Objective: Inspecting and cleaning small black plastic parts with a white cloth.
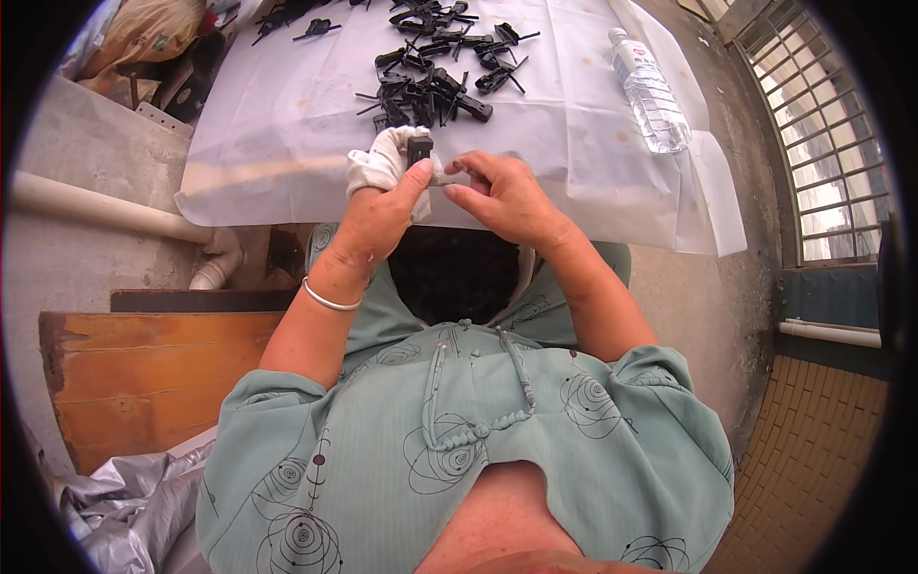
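My left hand is closed round a small black plastic part, held upright with the thumb on its near side. White cloth covers the fingers of that hand. Just to the right, my right hand has its thumb and forefinger bent toward the part. A thin dark sliver shows at its fingertips; what it is, I cannot make out. Beyond both hands lies a heap of similar black plastic parts with thin pins or stems, on a table spread with a translucent plastic sheet.
A clear water bottle lies at the table's right. Below the table edge, a dark opening sits between my knees. To the left are a white pipe, a wooden board and silver sheeting. A barred window is at right.
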`<state>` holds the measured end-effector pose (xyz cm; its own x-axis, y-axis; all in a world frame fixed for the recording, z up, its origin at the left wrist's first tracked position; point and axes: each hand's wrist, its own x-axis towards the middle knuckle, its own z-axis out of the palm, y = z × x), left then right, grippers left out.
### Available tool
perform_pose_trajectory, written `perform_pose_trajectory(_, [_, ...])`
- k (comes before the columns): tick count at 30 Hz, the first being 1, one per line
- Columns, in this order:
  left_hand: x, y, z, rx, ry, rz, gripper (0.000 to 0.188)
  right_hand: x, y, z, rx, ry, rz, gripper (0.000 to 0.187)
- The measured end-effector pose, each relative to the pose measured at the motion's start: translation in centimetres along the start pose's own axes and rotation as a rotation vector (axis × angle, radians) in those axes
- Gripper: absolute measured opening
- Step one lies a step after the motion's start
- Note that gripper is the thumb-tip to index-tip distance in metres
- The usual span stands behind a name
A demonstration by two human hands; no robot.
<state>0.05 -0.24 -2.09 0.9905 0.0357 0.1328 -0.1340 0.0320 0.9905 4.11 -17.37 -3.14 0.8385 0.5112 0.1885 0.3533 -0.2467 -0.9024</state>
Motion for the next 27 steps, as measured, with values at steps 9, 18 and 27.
perform_pose_trajectory(9, [-0.8, 1.8, 0.2, -0.041, -0.308, -0.238, 0.030, -0.1, 0.3, 0.3, 0.143, 0.112, -0.299, 0.013])
perform_pose_trajectory(18, [-0.7, 1.3, 0.6, 0.251, -0.190, 0.010, 0.024, -0.7, -0.9, 0.8, 0.063, 0.016, -0.134, 0.018])
perform_pose_trajectory(27, [-2.7, 0.9, 0.4, 0.419, -0.178, 0.012, 0.020, -1.8, 0.2, 3.5, 0.284, -0.021, -0.005, 0.023])
